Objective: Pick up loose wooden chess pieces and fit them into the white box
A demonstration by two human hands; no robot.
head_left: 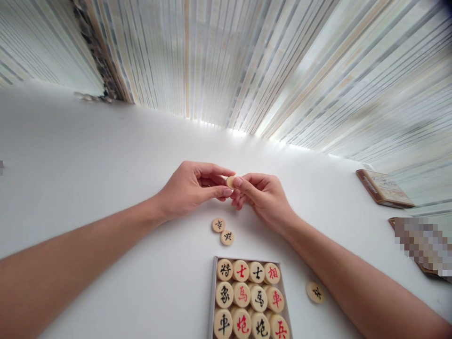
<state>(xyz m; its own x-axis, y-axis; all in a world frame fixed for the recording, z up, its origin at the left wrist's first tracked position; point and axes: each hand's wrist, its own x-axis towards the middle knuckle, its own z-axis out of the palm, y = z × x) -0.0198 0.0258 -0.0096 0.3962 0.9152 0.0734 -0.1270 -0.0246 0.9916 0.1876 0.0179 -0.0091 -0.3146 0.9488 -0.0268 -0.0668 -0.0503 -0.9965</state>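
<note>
Near the middle of the frame, the right hand (264, 193) pinches a round game piece (230, 182), thumb pressed on its face and the other fingers curled behind. The left hand (197, 186) meets it from the left, index finger stretched above the piece and thumb below; I cannot tell whether they press on its edge. The left forearm (95, 240) slants up from the lower left, the right forearm (346, 268) from the lower right. Just below the hands lie two loose pieces (218, 225), touching; a box of pieces (214, 292) sits at bottom centre.
</note>
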